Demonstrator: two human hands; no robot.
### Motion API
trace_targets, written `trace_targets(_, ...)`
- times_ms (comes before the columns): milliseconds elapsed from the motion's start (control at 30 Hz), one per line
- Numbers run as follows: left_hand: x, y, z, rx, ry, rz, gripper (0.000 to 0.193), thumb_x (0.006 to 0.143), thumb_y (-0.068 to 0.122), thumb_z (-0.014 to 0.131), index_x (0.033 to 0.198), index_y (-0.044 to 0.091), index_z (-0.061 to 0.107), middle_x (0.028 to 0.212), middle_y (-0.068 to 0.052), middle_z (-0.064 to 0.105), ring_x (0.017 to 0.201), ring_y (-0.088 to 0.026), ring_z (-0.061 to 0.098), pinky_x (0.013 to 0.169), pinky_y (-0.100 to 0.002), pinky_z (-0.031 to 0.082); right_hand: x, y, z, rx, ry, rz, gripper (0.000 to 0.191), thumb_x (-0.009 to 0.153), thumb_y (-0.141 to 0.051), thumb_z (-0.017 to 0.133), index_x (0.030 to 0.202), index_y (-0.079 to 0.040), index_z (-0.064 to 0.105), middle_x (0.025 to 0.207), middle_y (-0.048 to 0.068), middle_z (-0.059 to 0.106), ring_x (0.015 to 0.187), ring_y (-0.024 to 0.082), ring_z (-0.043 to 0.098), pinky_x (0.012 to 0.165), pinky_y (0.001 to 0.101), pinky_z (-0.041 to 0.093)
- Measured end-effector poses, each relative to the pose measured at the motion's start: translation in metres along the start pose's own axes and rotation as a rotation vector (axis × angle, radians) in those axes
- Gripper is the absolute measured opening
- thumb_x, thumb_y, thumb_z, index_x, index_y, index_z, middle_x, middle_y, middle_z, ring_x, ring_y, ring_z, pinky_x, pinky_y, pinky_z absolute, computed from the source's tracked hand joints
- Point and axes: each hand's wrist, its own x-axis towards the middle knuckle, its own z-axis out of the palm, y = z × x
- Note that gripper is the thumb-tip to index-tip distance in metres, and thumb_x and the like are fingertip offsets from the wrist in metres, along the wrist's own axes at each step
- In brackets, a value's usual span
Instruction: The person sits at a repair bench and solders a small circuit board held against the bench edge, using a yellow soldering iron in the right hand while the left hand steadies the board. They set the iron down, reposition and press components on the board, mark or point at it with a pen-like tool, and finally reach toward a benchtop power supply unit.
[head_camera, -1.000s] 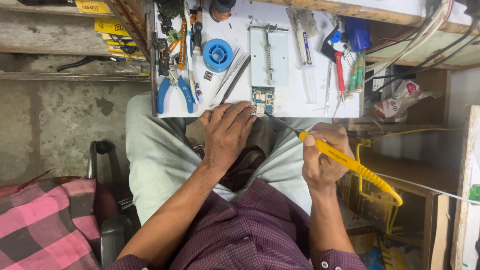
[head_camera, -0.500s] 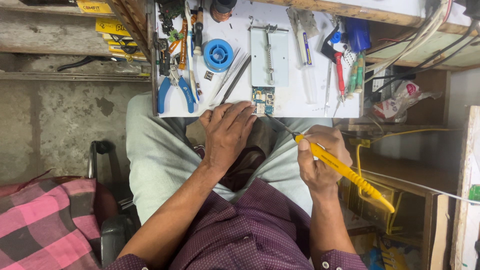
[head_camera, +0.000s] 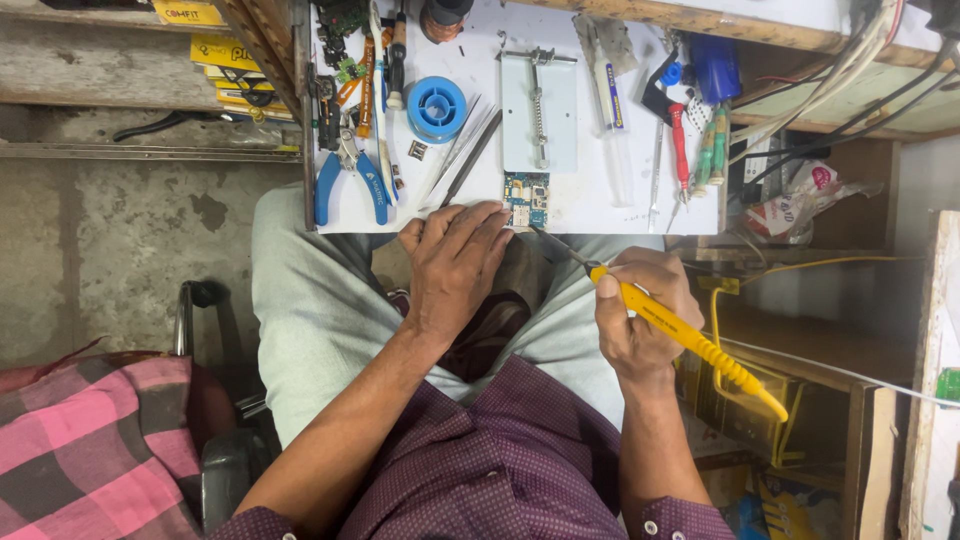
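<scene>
**Q:** Yellow handle, dark metal tip: what does the right hand (head_camera: 640, 320) hold, and how?

**A:** It is closed in a pen-like grip around a soldering iron (head_camera: 680, 335), fingers near the front of the handle, which likely gives fine control of the tip. The tip points up and left toward the small circuit board (head_camera: 527, 200); whether it touches the board cannot be told. A yellow cord (head_camera: 745, 275) loops away to the person's right, clear of the work.

**Q:** Where does the board lie?

**A:** At the near edge of the white counter (head_camera: 600, 205), just below a pale metal board holder (head_camera: 538, 112) and not clamped in it. The edge position keeps it close to both hands.

**Q:** And the left hand (head_camera: 455, 265)?

**A:** It lies flat, fingers loosely spread and holding nothing, with the fingertips (head_camera: 490, 215) at the counter's edge just beside the board, apparently to steady it. The wrist rests over the lap.

**Q:** What surrounds the work?

**A:** Blue-handled pliers (head_camera: 348, 180) lie at the left, a blue solder spool (head_camera: 436, 108) above the left hand, and tweezers (head_camera: 470, 155) lie angled between the spool and the board. A red-handled tool (head_camera: 678, 135) lies to the right. All are within reach, well apart from the iron's tip.
</scene>
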Motion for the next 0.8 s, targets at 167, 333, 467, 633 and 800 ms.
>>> trace_targets(167, 0.001, 0.000, -0.002, 0.007, 0.000, -0.003, 0.029, 0.090, 0.017, 0.085, 0.116, 0.010, 0.076, 0.124, 0.005, 0.071, 0.109, -0.015, 0.061, 0.096, -0.035, 0.033, 0.002, -0.001, 0.001, -0.005, 0.000, -0.019, 0.019, 0.103, -0.018, 0.071, 0.104, -0.003, 0.060, 0.095, 0.011, 0.070, 0.074, 0.015, 0.067, 0.061, 0.0242, 0.051)
trace_targets(333, 0.002, 0.000, -0.003, 0.002, 0.005, -0.004, 0.029, 0.090, 0.017, 0.085, 0.117, 0.010, 0.076, 0.125, 0.005, 0.071, 0.110, -0.015, 0.060, 0.096, -0.035, 0.033, 0.002, 0.000, 0.001, -0.026, -0.003, -0.026, 0.019, 0.103, -0.018, 0.071, 0.104, -0.003, 0.060, 0.095, 0.011, 0.069, 0.077, 0.016, 0.067, 0.062, 0.0246, 0.051)
trace_targets(467, 0.003, 0.001, -0.005, 0.004, 0.006, 0.000, 0.028, 0.091, 0.017, 0.084, 0.117, 0.010, 0.075, 0.124, 0.004, 0.071, 0.110, -0.016, 0.060, 0.096, -0.036, 0.033, -0.001, 0.000, -0.004, -0.003, 0.055, -0.036, 0.018, 0.105, -0.017, 0.070, 0.103, -0.002, 0.059, 0.094, 0.012, 0.068, 0.077, 0.018, 0.065, 0.063, 0.0260, 0.050)
trace_targets(633, 0.004, 0.002, -0.007, 0.014, 0.015, 0.005, 0.027, 0.091, 0.017, 0.084, 0.116, 0.009, 0.076, 0.124, 0.004, 0.071, 0.108, -0.017, 0.060, 0.096, -0.036, 0.033, -0.003, 0.008, -0.007, 0.028, 0.179, -0.011, 0.022, 0.107, -0.016, 0.070, 0.106, -0.001, 0.055, 0.095, 0.012, 0.066, 0.080, 0.020, 0.064, 0.073, 0.0286, 0.051)
trace_targets(800, 0.003, 0.001, -0.004, 0.018, 0.019, 0.003, 0.027, 0.092, 0.017, 0.083, 0.117, 0.009, 0.076, 0.125, 0.005, 0.071, 0.109, -0.016, 0.060, 0.096, -0.036, 0.033, -0.010, 0.013, -0.004, 0.103, 0.143, 0.043, 0.021, 0.107, -0.014, 0.070, 0.105, -0.001, 0.054, 0.097, 0.013, 0.065, 0.079, 0.018, 0.064, 0.075, 0.0280, 0.051)
